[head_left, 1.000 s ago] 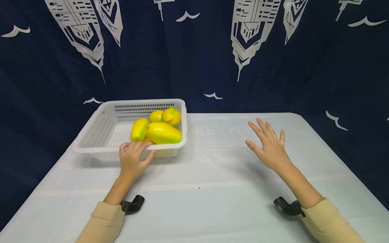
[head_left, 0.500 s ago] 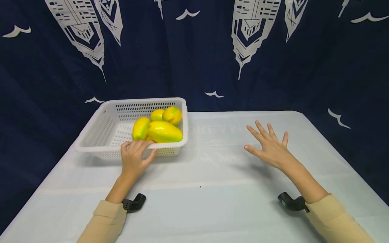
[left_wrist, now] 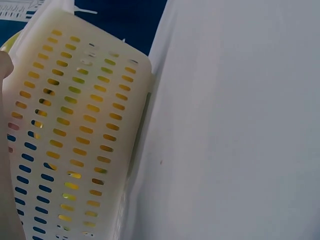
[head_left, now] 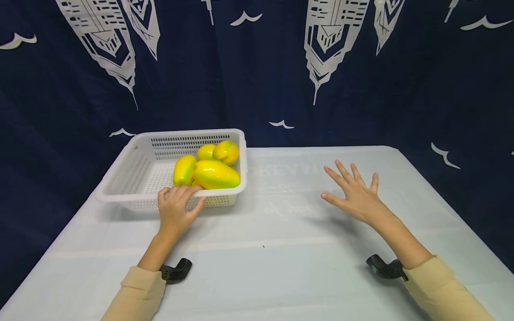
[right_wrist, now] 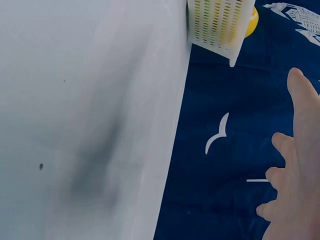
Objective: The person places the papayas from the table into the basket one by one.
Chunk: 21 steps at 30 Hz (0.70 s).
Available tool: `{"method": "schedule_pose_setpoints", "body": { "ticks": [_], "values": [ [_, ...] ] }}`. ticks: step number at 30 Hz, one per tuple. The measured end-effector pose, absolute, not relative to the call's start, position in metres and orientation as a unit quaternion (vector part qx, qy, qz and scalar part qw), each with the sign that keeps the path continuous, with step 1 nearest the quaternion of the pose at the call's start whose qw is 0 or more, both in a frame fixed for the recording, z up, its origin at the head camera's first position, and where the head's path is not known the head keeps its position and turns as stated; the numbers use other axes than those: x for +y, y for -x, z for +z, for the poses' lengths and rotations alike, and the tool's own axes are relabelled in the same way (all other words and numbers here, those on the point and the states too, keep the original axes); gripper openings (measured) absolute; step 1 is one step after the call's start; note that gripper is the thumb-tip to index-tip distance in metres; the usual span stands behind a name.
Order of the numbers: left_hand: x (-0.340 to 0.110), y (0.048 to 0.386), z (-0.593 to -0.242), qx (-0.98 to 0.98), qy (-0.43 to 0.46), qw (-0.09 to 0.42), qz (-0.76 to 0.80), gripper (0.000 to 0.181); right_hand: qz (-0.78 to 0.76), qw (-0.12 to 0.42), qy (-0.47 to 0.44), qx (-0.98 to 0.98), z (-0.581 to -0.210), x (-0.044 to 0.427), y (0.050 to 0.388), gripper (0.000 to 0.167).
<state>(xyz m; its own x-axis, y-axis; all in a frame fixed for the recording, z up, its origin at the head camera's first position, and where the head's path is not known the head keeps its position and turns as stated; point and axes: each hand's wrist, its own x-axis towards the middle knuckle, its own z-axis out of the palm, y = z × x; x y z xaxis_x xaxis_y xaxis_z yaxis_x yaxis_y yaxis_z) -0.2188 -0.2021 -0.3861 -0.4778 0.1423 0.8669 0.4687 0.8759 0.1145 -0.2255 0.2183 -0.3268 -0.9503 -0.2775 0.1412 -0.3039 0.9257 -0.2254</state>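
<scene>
A white plastic basket (head_left: pixel 132 197) with slotted walls stands on the table's left side. Several yellow-green mangoes (head_left: pixel 217 174) lie together in its right half, one mostly hidden behind the near rim. My left hand (head_left: pixel 175 209) grips that near rim, fingers hooked over the top and thumb along the outside. In the left wrist view the basket wall (left_wrist: pixel 75 125) fills the left part, with yellow showing through the slots. My right hand (head_left: pixel 357 196) hovers over the right side of the table, fingers spread, holding nothing. The right wrist view shows its fingers (right_wrist: pixel 305 100) at the right edge.
A white cloth with faint lettering covers the table (head_left: pixel 257 276). Behind it hangs a dark blue curtain (head_left: pixel 257 80) with white building and bird prints. Each wrist wears a black camera band, the left band (head_left: pixel 176 270) and the right band (head_left: pixel 385 267).
My right hand has turned slightly and spread its fingers wider, with its forearm a little farther right. The left hand stays on the basket rim, and the mangoes lie as before.
</scene>
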Motion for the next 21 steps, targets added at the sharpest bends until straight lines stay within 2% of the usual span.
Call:
{"method": "schedule_pose_setpoints", "body": {
  "ticks": [9,16,21],
  "values": [
    [-0.203,0.211,-0.382,-0.853,0.177,0.442,-0.213,0.026,0.122,0.049,-0.146,-0.981,-0.328,0.219,0.223,0.076],
    [-0.2,0.2,-0.376,-0.86,0.163,0.408,-0.259,0.025,0.118,0.05,-0.144,-0.981,-0.327,0.222,0.22,0.076],
    [-0.201,0.192,-0.359,-0.867,0.133,0.396,-0.272,0.027,0.111,0.056,-0.144,-0.982,-0.323,0.224,0.22,0.076]
  ]
}}
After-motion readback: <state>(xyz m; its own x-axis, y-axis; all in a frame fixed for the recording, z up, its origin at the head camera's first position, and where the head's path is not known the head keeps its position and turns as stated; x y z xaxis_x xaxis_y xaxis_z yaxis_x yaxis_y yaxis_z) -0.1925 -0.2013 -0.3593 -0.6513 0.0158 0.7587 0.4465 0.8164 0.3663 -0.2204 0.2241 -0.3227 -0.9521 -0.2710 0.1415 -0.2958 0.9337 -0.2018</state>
